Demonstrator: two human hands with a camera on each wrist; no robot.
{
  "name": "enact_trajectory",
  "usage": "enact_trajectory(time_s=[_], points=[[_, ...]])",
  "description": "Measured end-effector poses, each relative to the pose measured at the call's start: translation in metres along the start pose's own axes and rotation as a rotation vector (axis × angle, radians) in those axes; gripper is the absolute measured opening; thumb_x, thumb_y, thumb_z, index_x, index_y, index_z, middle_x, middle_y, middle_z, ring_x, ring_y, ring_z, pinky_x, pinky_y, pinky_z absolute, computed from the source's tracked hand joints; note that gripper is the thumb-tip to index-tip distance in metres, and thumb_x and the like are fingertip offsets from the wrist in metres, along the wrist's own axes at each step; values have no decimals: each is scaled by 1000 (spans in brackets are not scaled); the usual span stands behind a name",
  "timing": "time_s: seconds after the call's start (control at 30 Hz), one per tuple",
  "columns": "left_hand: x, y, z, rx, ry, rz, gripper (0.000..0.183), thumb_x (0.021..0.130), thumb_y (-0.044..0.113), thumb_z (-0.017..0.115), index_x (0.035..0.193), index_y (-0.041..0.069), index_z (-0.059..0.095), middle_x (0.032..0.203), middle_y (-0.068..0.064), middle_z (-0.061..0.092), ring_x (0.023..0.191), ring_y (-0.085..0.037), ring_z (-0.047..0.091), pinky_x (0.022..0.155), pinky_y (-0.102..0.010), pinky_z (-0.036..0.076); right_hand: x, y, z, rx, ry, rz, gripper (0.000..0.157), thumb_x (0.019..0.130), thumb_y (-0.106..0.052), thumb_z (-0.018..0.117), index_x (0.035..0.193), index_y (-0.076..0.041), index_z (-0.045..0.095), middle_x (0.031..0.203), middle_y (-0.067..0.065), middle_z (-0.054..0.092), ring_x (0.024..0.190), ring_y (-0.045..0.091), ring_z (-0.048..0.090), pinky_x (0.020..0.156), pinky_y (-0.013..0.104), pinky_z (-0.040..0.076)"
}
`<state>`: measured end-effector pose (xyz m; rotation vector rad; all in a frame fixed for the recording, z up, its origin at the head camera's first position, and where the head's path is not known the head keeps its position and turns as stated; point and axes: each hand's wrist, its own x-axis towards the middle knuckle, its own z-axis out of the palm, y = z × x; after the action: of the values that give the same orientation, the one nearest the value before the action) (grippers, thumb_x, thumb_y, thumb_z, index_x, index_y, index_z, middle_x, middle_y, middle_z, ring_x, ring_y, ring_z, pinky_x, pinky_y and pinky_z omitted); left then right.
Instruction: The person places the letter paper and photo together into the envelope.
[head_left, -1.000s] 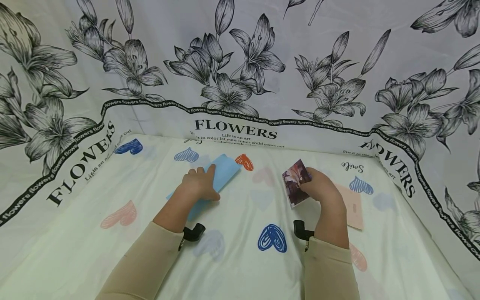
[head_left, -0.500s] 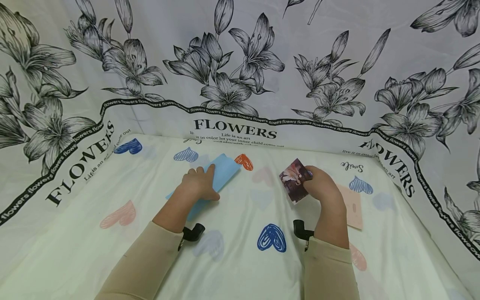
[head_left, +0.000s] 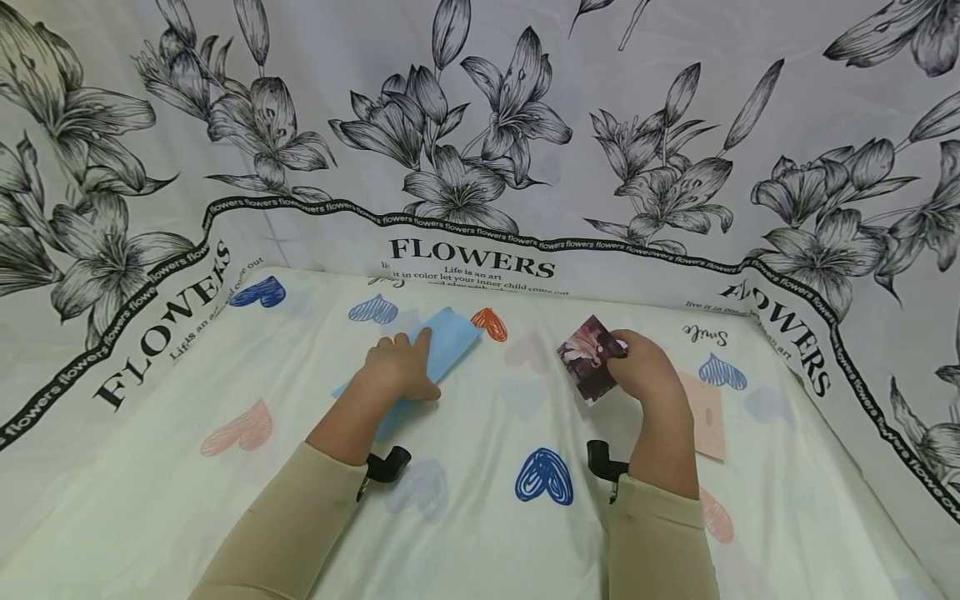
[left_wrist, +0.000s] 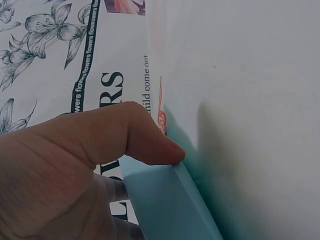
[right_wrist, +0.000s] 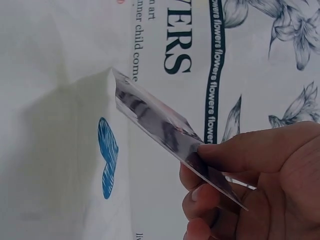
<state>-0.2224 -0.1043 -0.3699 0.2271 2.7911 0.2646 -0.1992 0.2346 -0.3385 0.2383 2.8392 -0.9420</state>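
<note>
A light-blue paper envelope lies on the heart-print cloth, left of centre. My left hand grips it from above, thumb on its near edge and fingers across the far side; the hand hides part of it. In the left wrist view the thumb rests on the edge of the blue envelope. My right hand pinches a photo card with a pale lily on dark purple, tilted above the cloth. In the right wrist view, thumb and fingers hold one end of the card.
A pink envelope lies to the right, partly hidden by my right wrist. White cloth printed with hearts covers the surface. Behind stands a flower-print cloth wall, which also runs along both sides.
The photo card has turned in my right hand's grip, and its face now leans a little more to the left. My left hand and the blue envelope stay in place.
</note>
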Motion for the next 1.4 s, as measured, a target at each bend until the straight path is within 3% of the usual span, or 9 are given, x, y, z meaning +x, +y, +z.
enact_trajectory(time_s=[1.03,1.4], points=[[2,-1,1,21,-6,14,104,84,38,76,163,4,18,148,-36,37,130,-56,41,106,-63,37,-2,-3,0,5,90,5,55,100,-15,56,151,-1,46,135,30,58,116,43,63,96,57,50],[2,0,1,34,-12,22,104,84,37,77,163,3,18,147,-35,38,128,-53,42,104,-62,40,-3,-4,-1,26,95,14,45,101,-17,56,142,0,51,130,28,60,112,41,62,88,52,52]])
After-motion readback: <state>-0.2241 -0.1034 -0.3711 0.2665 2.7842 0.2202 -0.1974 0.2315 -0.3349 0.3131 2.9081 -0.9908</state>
